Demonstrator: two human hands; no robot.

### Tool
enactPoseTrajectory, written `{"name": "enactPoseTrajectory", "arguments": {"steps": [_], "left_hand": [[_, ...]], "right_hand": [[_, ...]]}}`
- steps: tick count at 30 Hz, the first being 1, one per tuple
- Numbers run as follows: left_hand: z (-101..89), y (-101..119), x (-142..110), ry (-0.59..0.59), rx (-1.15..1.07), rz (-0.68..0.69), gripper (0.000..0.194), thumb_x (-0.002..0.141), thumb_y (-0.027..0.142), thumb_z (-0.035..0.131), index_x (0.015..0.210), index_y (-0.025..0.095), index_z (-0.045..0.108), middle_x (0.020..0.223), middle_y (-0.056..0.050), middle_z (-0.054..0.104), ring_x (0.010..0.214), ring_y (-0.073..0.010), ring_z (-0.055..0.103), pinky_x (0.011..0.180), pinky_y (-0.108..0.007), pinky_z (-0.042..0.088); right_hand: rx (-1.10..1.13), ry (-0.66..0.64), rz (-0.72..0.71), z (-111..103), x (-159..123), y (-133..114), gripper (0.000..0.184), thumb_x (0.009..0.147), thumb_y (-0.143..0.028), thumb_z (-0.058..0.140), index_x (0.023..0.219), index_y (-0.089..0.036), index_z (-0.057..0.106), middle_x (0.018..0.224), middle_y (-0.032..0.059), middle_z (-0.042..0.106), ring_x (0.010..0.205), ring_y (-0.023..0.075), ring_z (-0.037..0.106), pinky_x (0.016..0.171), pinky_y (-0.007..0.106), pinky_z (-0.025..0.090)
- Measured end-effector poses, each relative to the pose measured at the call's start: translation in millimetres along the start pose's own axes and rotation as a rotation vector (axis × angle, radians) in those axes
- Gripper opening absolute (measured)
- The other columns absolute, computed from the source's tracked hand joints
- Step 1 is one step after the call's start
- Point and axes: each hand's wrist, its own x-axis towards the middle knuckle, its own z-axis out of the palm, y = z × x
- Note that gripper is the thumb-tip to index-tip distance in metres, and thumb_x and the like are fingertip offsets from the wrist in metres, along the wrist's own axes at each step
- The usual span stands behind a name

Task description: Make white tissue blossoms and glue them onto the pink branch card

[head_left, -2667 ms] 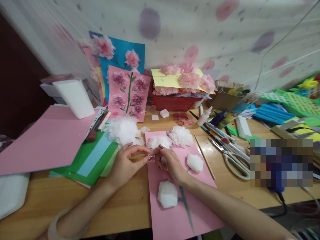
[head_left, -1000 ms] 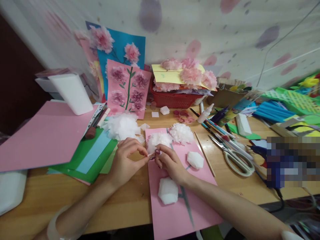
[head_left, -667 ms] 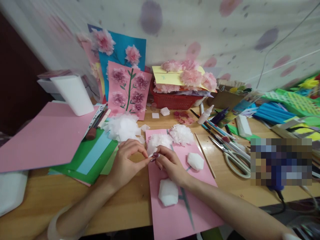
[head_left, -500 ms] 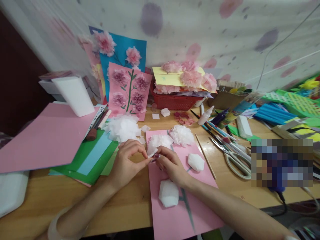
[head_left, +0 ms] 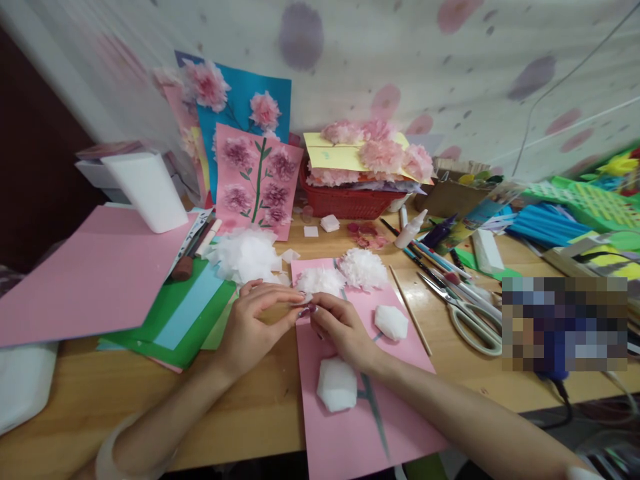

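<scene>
Above a pink sheet (head_left: 330, 440) with a painted grey-green stem, my two hands meet fingertip to fingertip. A small piece of white tissue paper (head_left: 306, 299) is pinched between them, mostly hidden by the fingers. My left hand (head_left: 255, 323) holds it with thumb and fingertips from the left. From the right, my right hand (head_left: 345, 330) grips it, thumb against index finger. Just beyond lie two fluffy white tissue flowers, a partly covered one (head_left: 321, 283) and a fuller one (head_left: 363, 269). Two flat white paper pads, one right (head_left: 391, 323) and one nearer (head_left: 337, 385), sit along the stem.
A heap of loose white tissue (head_left: 245, 257) lies behind my left hand. Scissors (head_left: 475, 327), a thin wooden stick (head_left: 410, 310) and a glue bottle (head_left: 411, 230) are on the right. Coloured sheets (head_left: 145, 333) lie left. At the back stands a red basket (head_left: 350, 202) with pink flowers.
The tissue between my fingertips has become smaller and more gathered. My left index finger has straightened and moved up over it. My right hand stays nearly in place.
</scene>
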Motion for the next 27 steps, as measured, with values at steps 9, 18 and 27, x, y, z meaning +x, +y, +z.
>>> {"name": "enactPoseTrajectory", "arguments": {"steps": [9,18,27], "left_hand": [[-1.2,0,-1,0.001,-0.030,-0.042,0.008,0.082,0.019,0.064,0.079,0.025,0.068,0.088,0.000,0.077,0.087,-0.0199,0.071,0.097,-0.045,0.044],[-1.3,14,8,-0.033,-0.082,-0.119,0.008,0.079,0.020,0.068,0.087,0.022,0.069,0.088,-0.002,0.073,0.085,-0.0181,0.068,0.078,-0.031,0.055],[5.6,3,-1,0.011,-0.230,-0.161,0.012,0.080,0.025,0.070,0.074,0.021,0.060,0.084,-0.001,0.074,0.084,-0.0166,0.070,0.089,-0.034,0.055]], "right_hand": [[0.037,-0.002,0.012,0,0,-1,0.023,0.089,-0.033,0.051,0.089,-0.016,0.067,0.055,-0.0049,0.042,0.050,0.0093,0.035,0.050,0.024,0.029],[-0.002,-0.038,-0.021,-5,-2,-6,0.013,0.080,-0.023,0.053,0.086,-0.018,0.063,0.059,-0.0047,0.044,0.053,0.0099,0.037,0.053,0.025,0.028],[0.030,-0.027,-0.091,-2,-5,-6,0.016,0.086,-0.024,0.049,0.085,-0.018,0.064,0.057,-0.0046,0.043,0.052,0.0102,0.037,0.052,0.025,0.030]]}}
